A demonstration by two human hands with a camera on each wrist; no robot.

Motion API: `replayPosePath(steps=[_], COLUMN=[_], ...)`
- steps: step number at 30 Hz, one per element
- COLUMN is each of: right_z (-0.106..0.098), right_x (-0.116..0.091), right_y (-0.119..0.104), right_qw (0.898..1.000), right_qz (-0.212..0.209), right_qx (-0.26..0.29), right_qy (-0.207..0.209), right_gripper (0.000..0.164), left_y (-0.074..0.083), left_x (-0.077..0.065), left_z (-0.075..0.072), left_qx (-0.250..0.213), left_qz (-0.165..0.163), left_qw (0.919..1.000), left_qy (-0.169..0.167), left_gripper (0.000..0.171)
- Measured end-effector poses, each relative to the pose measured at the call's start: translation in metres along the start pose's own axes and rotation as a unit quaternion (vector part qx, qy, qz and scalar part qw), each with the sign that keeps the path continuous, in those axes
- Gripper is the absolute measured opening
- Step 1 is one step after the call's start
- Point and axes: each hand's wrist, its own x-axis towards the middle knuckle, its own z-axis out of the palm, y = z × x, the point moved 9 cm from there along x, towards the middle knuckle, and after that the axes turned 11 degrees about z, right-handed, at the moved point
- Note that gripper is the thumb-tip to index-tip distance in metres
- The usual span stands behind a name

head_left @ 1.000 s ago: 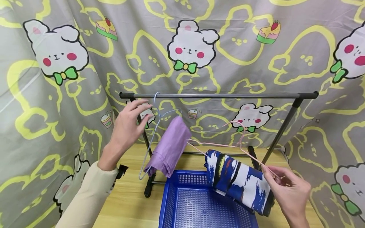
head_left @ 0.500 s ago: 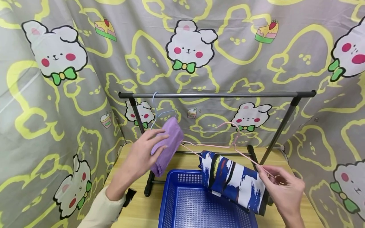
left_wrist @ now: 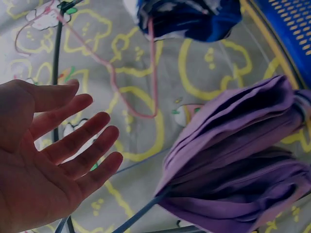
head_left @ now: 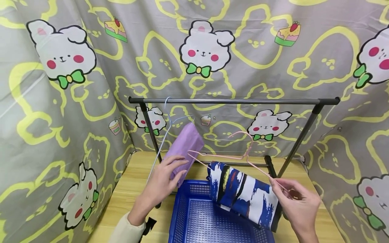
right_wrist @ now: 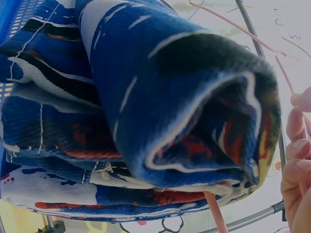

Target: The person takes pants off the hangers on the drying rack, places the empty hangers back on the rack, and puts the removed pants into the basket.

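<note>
In the head view my right hand (head_left: 296, 202) pinches one end of a pink wire hanger (head_left: 225, 156), its hook pointing up. Draped over that hanger is a folded blue, white and black patterned garment (head_left: 243, 194), tilted down to the right above the basket. The right wrist view shows the garment's rolled fold (right_wrist: 194, 97) close up, with the fingers (right_wrist: 296, 170) at the edge. My left hand (head_left: 164, 179) overlaps the purple cloth (head_left: 185, 140) hanging on a light blue hanger (head_left: 171, 125). In the left wrist view its fingers (left_wrist: 90, 141) are spread, holding nothing, apart from the cloth.
A dark metal clothes rack (head_left: 237, 101) stands on the wooden table (head_left: 133, 184), with the blue hanger hooked near the left end of its bar. A blue plastic basket (head_left: 199, 189) sits in front of it. Cartoon-print curtains (head_left: 121, 40) surround the back and sides.
My left hand has come down from beside the blue hanger to the lower part of the purple cloth. My right hand has shifted slightly left with the pink hanger and patterned garment.
</note>
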Motion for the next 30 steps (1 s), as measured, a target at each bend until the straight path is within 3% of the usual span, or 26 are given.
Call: replayPosePath(steps=[4, 9, 19, 30], right_z=[0.001, 0.004, 0.008, 0.007], right_x=[-0.002, -0.003, -0.007, -0.010], right_y=[-0.001, -0.003, 0.000, 0.004], right_qw=[1.000, 1.000, 1.000, 1.000], right_qz=[0.003, 0.000, -0.006, -0.009], right_qx=[0.009, 0.010, 0.004, 0.006], right_qy=[0.001, 0.001, -0.004, -0.009], right_gripper=[0.020, 0.019, 0.023, 0.025], left_y=[-0.003, -0.012, -0.029, -0.022], left_x=[-0.007, -0.015, -0.029, -0.032], left_z=[0.006, 0.010, 0.008, 0.020], left_qx=[0.004, 0.001, 0.011, -0.015], left_qz=[-0.004, -0.032, -0.060, -0.053], left_qw=[0.9999, 0.9994, 0.9980, 0.9981], left_qy=[0.011, 0.012, 0.018, 0.029], left_gripper=[0.030, 0.030, 0.028, 0.026])
